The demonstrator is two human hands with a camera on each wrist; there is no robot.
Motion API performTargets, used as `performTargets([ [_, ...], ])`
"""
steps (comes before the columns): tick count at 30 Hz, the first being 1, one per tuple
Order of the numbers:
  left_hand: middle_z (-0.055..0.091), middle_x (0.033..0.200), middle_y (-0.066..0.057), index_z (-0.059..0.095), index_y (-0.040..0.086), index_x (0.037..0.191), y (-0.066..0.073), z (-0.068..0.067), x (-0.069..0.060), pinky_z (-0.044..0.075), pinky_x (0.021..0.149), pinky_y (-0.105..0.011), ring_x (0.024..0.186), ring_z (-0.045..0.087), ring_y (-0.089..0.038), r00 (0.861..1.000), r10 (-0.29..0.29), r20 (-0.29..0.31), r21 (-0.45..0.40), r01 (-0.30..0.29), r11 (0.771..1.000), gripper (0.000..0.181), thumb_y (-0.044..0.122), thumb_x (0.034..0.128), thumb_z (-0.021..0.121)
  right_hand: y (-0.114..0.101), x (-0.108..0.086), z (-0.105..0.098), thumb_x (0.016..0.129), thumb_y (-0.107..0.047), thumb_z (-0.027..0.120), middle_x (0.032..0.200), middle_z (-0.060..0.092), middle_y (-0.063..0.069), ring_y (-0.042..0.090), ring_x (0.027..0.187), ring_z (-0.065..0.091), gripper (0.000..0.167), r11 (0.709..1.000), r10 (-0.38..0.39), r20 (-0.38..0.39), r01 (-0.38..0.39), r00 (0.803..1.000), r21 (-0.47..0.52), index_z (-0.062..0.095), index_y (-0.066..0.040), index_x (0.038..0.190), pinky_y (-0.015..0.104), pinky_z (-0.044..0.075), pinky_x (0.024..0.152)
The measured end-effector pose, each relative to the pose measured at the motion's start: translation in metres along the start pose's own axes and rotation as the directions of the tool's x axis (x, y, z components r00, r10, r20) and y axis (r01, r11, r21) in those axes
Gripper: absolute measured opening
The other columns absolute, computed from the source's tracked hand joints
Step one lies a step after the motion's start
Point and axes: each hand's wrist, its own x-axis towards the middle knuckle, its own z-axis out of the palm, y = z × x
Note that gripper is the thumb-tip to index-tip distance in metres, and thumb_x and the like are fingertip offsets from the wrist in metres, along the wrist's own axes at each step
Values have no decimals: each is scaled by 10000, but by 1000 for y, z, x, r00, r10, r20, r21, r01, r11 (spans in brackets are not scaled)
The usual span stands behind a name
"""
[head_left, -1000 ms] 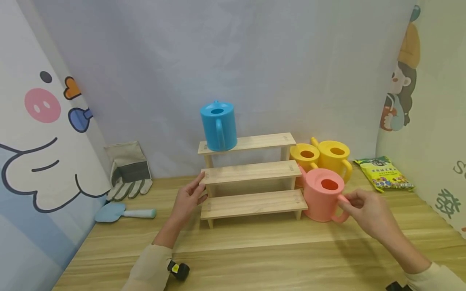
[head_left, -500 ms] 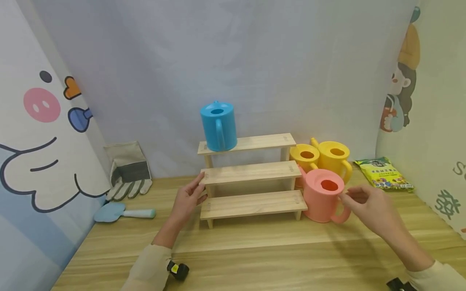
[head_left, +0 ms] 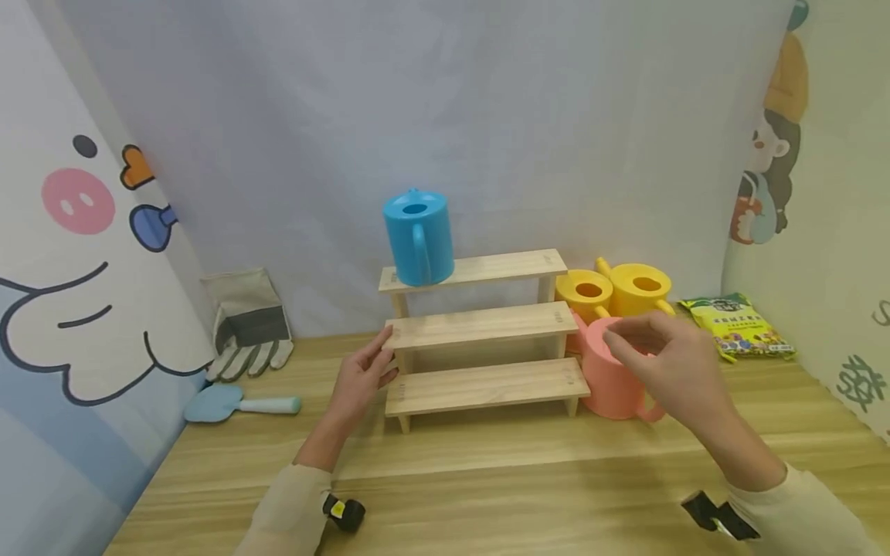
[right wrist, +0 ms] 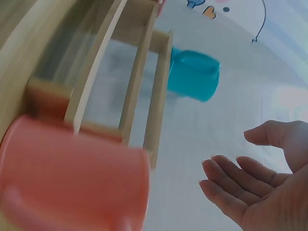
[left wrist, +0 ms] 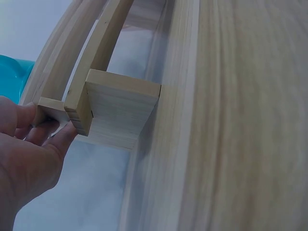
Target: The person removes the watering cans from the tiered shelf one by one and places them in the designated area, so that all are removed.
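My left hand (head_left: 361,374) grips the left end of a three-tier wooden plant stand (head_left: 480,328); in the left wrist view its fingers (left wrist: 62,139) hold the end of a board. On the right, my right hand (head_left: 677,367) hovers over a pink watering can (head_left: 610,390), partly hiding its top and handle. The right wrist view shows that hand's fingers (right wrist: 236,183) apart from the thumb, holding nothing, with the pink watering can below. A blue watering can (head_left: 419,239) stands at the left of the top tier.
Two yellow watering cans (head_left: 636,289) stand behind the pink one, against the stand's right side. Beyond them lies a green-yellow packet (head_left: 737,328). On the left are a light blue trowel (head_left: 239,405) and a work glove (head_left: 252,328) leaning on the back curtain.
My right hand has let go of the pink watering can's handle and moved up and left over its top. The left hand keeps its place on the stand.
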Motion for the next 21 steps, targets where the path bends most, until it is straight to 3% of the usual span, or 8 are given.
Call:
performTargets([
  [4, 250, 1615, -148, 345, 82, 1561, 0, 0, 0, 489, 1030, -377, 1453, 290, -317, 1000, -10, -9, -5, 10, 1000, 505, 171, 1083, 479, -14, 5, 20, 894, -89, 767, 954, 745, 105, 180, 839, 723, 128, 998, -32, 25, 31, 999, 58, 742, -4, 986, 79, 530, 735],
  [7, 253, 1618, -106, 354, 100, 1562, 1, -1, 0, 488, 1032, -370, 1463, 277, -272, 999, -31, -13, -11, 31, 999, 496, 149, 1083, 473, -21, 8, 34, 884, -59, 770, 943, 743, 110, 255, 841, 729, 112, 994, -47, 40, 43, 998, 105, 737, 4, 970, 103, 547, 736],
  [15, 250, 1620, -89, 368, 104, 1557, 1, 0, 2, 486, 1038, -366, 1472, 258, -251, 999, -29, -17, -26, 29, 999, 496, 159, 1078, 486, -31, 17, 59, 903, -77, 751, 950, 740, 81, 196, 837, 725, 99, 973, -23, 105, -3, 994, 232, 737, -18, 982, 182, 585, 747],
  [21, 239, 1625, -89, 358, 107, 1562, 1, -1, -1, 483, 1038, -367, 1476, 250, -253, 999, -32, -12, -21, 32, 999, 494, 147, 1083, 472, -40, 28, 82, 901, -102, 763, 976, 746, 101, 219, 878, 720, 150, 958, -24, 86, -2, 996, 287, 733, -1, 1008, 238, 599, 794],
])
